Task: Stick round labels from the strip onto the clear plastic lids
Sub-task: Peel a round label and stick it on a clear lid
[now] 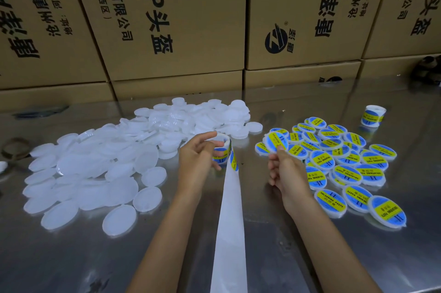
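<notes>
A person's left hand (pixel 198 154) curls its grip around a roll of labels (pixel 223 148) above the middle of the steel worktop (pixel 71 257), spent backing strip (pixel 229 233) trailing toward the near edge. The right hand (pixel 284 173) pinches a labelled lid (pixel 275 141) by its rim. Unlabelled clear lids (pixel 107 164) are heaped toward the left edge, finished ones (pixel 346 166) toward the right. The lids look light, thin and probably slippery, best held at the edge; the labels seem flimsy and sticky.

Labelled lids (pixel 347 177): "SOLDERING PASTE" in dark print on a yellow band across blue
Middle cardboard carton (pixel 167 13): "0-P头盔", "科技有限公司", "(西区)", all printed upside down
Right cardboard carton (pixel 310 11): "AH", round striped logo with ®
</notes>
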`<move>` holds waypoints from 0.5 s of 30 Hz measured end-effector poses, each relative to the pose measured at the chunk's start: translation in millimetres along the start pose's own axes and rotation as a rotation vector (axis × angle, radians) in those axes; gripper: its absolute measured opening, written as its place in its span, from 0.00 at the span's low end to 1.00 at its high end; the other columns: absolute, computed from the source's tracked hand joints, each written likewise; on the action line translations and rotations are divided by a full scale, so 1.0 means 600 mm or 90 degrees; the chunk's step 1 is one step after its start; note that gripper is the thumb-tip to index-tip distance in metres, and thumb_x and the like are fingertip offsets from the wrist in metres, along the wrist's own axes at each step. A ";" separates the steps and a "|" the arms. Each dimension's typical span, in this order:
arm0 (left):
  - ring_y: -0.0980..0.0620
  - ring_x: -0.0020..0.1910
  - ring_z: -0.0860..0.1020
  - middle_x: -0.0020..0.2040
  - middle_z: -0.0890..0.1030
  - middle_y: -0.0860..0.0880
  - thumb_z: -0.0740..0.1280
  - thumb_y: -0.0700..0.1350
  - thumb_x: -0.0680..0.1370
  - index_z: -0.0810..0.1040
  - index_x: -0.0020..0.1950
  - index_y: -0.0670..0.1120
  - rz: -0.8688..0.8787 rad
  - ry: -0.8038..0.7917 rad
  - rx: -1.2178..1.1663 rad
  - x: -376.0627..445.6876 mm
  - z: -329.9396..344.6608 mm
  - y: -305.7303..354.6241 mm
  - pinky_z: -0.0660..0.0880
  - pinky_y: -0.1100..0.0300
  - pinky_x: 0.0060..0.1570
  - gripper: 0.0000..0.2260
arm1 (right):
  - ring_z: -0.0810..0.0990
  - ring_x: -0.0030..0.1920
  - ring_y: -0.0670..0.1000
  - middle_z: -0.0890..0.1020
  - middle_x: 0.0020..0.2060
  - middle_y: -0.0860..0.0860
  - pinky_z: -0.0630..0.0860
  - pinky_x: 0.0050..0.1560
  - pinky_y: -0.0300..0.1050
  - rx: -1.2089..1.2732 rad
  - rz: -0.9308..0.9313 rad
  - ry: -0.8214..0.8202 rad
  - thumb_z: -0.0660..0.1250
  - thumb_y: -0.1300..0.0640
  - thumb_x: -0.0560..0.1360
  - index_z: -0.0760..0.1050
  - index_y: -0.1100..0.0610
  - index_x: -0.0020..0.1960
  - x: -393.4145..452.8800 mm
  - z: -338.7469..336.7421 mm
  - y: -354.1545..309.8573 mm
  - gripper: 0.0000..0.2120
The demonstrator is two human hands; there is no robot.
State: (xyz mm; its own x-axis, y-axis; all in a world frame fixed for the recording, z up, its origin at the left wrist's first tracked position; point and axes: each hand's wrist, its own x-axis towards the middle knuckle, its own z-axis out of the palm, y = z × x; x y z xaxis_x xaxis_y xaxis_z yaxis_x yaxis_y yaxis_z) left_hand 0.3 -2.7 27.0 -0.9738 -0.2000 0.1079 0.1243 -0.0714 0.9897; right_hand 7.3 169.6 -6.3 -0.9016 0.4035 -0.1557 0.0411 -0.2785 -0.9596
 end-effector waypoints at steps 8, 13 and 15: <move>0.49 0.46 0.82 0.42 0.84 0.51 0.60 0.32 0.79 0.82 0.53 0.48 0.013 0.129 0.113 0.026 -0.024 -0.022 0.79 0.52 0.48 0.15 | 0.68 0.28 0.46 0.73 0.31 0.51 0.70 0.27 0.36 0.213 0.089 0.027 0.60 0.61 0.81 0.76 0.59 0.48 0.005 -0.014 -0.017 0.07; 0.45 0.58 0.78 0.52 0.82 0.49 0.60 0.33 0.77 0.82 0.59 0.48 0.051 0.220 0.347 0.043 -0.053 -0.037 0.70 0.55 0.54 0.18 | 0.68 0.28 0.47 0.74 0.30 0.52 0.70 0.26 0.36 0.180 0.078 -0.003 0.60 0.63 0.80 0.77 0.60 0.48 0.000 -0.011 -0.018 0.07; 0.42 0.64 0.71 0.60 0.78 0.45 0.63 0.34 0.75 0.80 0.61 0.49 0.093 0.272 0.541 0.045 -0.064 -0.042 0.64 0.49 0.60 0.18 | 0.68 0.27 0.47 0.74 0.29 0.52 0.70 0.25 0.37 0.157 0.072 -0.007 0.60 0.63 0.79 0.77 0.61 0.47 -0.002 -0.009 -0.018 0.08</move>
State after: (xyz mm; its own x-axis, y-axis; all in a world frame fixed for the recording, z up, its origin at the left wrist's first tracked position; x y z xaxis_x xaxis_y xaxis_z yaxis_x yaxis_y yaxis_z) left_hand -22.0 -43.6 1.4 -0.7872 -0.5021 0.3581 -0.1044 0.6807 0.7251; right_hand 10.0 176.8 2.9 -0.9021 0.3481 -0.2549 0.0370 -0.5261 -0.8496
